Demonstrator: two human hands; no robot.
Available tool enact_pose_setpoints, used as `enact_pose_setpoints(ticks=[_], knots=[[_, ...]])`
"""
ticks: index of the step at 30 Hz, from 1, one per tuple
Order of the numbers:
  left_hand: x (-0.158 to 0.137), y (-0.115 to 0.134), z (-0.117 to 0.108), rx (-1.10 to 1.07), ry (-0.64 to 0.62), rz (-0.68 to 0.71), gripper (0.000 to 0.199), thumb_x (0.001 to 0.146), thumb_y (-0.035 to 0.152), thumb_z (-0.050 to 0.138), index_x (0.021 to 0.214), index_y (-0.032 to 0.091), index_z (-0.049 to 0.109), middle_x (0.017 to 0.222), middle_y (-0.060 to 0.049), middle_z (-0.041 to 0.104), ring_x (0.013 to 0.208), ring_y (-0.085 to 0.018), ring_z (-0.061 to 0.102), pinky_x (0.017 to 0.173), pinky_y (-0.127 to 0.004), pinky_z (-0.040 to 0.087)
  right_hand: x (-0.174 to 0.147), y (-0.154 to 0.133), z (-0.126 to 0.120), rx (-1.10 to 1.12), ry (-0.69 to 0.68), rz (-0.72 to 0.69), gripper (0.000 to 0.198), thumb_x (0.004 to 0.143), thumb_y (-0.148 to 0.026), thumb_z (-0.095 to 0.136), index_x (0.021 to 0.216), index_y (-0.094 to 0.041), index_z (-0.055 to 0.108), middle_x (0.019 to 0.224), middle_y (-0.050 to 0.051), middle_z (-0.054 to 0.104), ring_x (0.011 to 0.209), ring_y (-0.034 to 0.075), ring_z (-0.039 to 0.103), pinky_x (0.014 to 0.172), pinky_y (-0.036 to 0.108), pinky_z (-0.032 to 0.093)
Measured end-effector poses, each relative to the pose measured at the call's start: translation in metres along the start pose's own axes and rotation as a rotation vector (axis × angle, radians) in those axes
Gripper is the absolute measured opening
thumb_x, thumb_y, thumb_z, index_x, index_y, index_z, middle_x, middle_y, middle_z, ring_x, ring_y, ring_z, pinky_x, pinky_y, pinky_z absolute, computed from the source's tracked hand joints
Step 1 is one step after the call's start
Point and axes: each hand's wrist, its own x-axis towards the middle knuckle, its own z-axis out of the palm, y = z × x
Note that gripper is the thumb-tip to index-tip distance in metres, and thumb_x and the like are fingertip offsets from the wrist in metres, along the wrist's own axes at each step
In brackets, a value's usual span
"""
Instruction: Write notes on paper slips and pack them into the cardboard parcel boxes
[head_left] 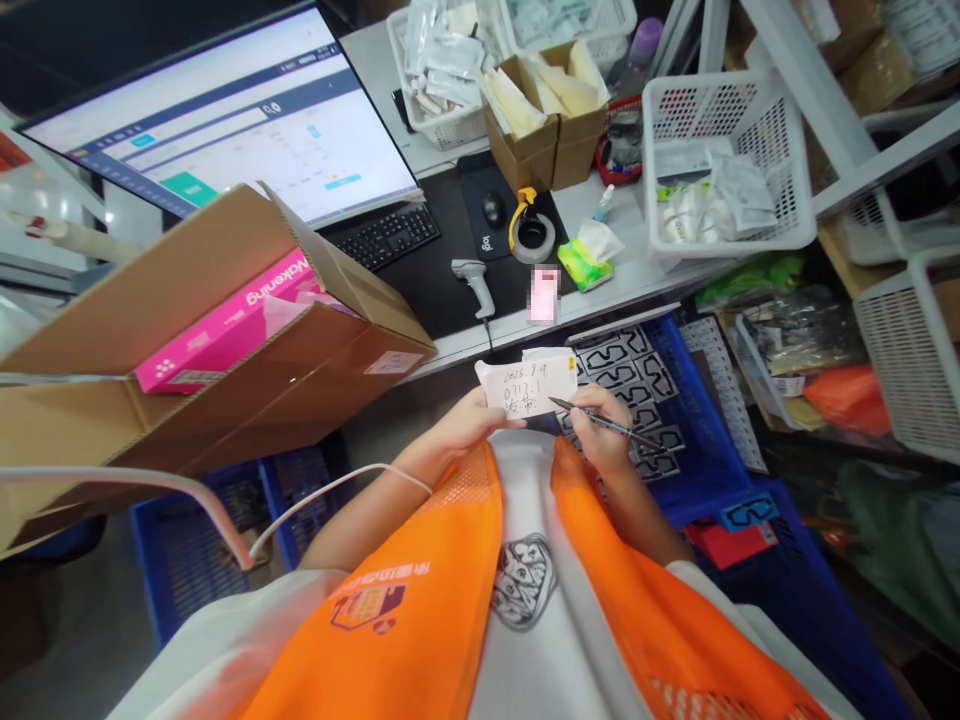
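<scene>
A small white paper packet [531,388] with handwriting on it is in front of my chest. My left hand [478,420] is closed on its left side, thumb along the lower edge. In my right hand [602,428] is a black pen [619,428], its tip over the right part of the writing. The right fingers also lie close to the packet's right edge; whether they press on it I cannot tell. Beyond the packet, at the desk edge, lie a barcode scanner [474,287] and a pink card-like item [544,294], blurred out.
An open carton [352,345] with a pink box [225,320] stands at the left, before a monitor [247,110]. Tape [532,238], a tissue pack [585,265] and a white basket [727,240] are on the desk. A blue crate [694,450] holds patterned sheets at the right.
</scene>
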Motion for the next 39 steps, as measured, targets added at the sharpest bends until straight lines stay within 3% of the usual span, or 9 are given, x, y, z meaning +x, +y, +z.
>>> enact_pose_setpoints(ticks=[14,25,27,31,34,36,39], knots=[[-0.002,0.002,0.001,0.030,-0.042,0.043,0.055,0.055,0.000,0.077,0.108,0.013,0.076,0.126,-0.013,0.071,0.120,-0.030,0.067,0.095,-0.030,0.057,0.002,0.004,0.003,-0.140,-0.090,0.010,0.007,0.086,-0.016,0.062,0.085,-0.022,0.060,0.077,0.000,0.064,0.073,0.016,0.061,0.070,0.030,0.048],[-0.005,0.003,0.006,0.029,-0.046,0.046,0.058,0.054,0.000,0.075,0.111,0.013,0.076,0.127,-0.013,0.071,0.119,-0.030,0.067,0.093,-0.031,0.058,0.000,0.004,0.000,-0.045,-0.083,0.129,0.010,0.086,-0.020,0.060,0.076,-0.022,0.057,0.072,-0.001,0.061,0.068,0.016,0.059,0.065,0.031,0.046],[-0.003,0.001,0.003,0.044,-0.030,0.024,0.061,0.054,0.001,0.072,0.114,0.013,0.074,0.127,-0.014,0.071,0.117,-0.031,0.067,0.087,-0.031,0.060,0.001,0.002,-0.003,0.090,-0.004,0.138,0.013,0.086,-0.023,0.059,0.074,-0.022,0.054,0.067,-0.001,0.057,0.064,0.016,0.056,0.062,0.031,0.045],[-0.001,-0.003,-0.005,0.115,-0.052,0.035,0.065,0.057,0.007,0.069,0.121,0.014,0.072,0.119,-0.014,0.073,0.112,-0.030,0.069,0.080,-0.031,0.060,0.004,0.006,-0.012,0.129,0.396,0.139,0.016,0.090,-0.039,0.059,0.088,-0.024,0.055,0.074,0.001,0.060,0.070,0.019,0.060,0.070,0.035,0.050],[-0.003,-0.003,-0.007,0.355,-0.163,0.184,0.045,0.067,0.012,0.070,0.112,0.013,0.075,0.115,-0.013,0.073,0.103,-0.027,0.070,0.082,-0.032,0.059,0.008,0.016,-0.020,0.119,0.483,0.235,0.030,0.096,-0.051,0.050,0.107,-0.024,0.057,0.084,0.004,0.066,0.071,0.018,0.064,0.070,0.036,0.053],[-0.008,0.000,-0.005,0.560,-0.269,0.371,0.030,0.077,0.015,0.068,0.106,0.015,0.076,0.120,-0.014,0.071,0.105,-0.025,0.070,0.089,-0.034,0.057,0.013,0.020,-0.023,0.185,0.388,0.300,0.035,0.098,-0.055,0.048,0.108,-0.023,0.059,0.080,0.003,0.067,0.070,0.018,0.066,0.071,0.036,0.054],[-0.017,0.008,0.003,0.820,-0.439,0.599,0.027,0.089,0.018,0.062,0.112,0.018,0.074,0.129,-0.016,0.067,0.119,-0.025,0.065,0.103,-0.037,0.051,0.026,0.015,-0.027,0.288,0.153,0.318,0.033,0.094,-0.052,0.057,0.097,-0.021,0.068,0.078,0.003,0.070,0.076,0.020,0.069,0.078,0.038,0.056]])
